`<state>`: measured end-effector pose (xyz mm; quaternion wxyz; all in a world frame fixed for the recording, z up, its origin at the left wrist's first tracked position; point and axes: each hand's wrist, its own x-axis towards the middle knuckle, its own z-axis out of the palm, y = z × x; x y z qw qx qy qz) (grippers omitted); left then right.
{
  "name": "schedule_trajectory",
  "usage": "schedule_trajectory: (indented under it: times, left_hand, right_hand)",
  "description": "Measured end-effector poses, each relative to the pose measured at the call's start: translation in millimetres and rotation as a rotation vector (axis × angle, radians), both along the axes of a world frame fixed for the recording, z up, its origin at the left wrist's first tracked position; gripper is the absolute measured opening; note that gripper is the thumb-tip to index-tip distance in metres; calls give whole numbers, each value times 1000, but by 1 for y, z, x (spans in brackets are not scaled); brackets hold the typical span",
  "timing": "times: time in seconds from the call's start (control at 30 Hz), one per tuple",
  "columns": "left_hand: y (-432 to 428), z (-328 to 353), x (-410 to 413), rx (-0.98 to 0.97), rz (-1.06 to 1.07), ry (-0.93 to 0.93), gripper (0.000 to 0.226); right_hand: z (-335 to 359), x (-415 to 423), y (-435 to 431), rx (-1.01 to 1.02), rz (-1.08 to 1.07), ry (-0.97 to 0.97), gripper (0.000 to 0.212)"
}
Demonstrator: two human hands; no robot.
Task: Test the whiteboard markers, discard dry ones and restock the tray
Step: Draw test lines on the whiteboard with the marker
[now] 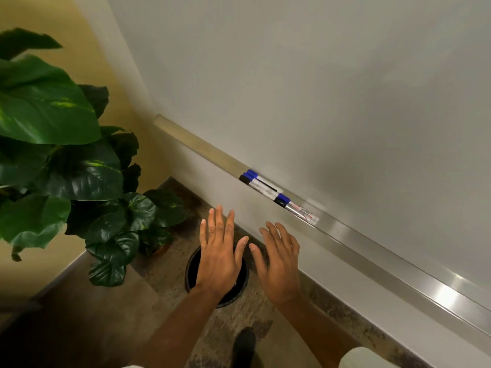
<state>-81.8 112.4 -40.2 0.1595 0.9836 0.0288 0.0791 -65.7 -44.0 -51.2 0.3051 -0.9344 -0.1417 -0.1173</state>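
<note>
Both hands are held flat with fingers straight and spread, holding nothing: the left hand (219,251) low in the middle of the frame above a round black bin (191,272) on the floor, the right hand (279,264) just beside it. The markers (276,193) lie in the metal tray (398,264) under the whiteboard (318,88), up and right of the hands. A leafy plant (61,144) fills the left.

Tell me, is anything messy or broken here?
Nothing looks broken or spilled. The only untidy bit is the markers, which lie bunched and overlapping on the tray instead of in a neat row. The left hand and right hand are open and empty.
</note>
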Motion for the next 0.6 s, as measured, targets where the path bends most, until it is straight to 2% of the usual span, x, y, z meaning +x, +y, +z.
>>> schedule_trajectory:
  times: [0.37,0.6]
  left_hand:
    - [-86,42,7,16,-184,-53,68]
    - [-160,52,14,35,-336,-61,70]
  right_hand:
    - [51,-16,-87,-81,-162,-47,55]
    - [61,-34,-168,-107,-309,-40,53]
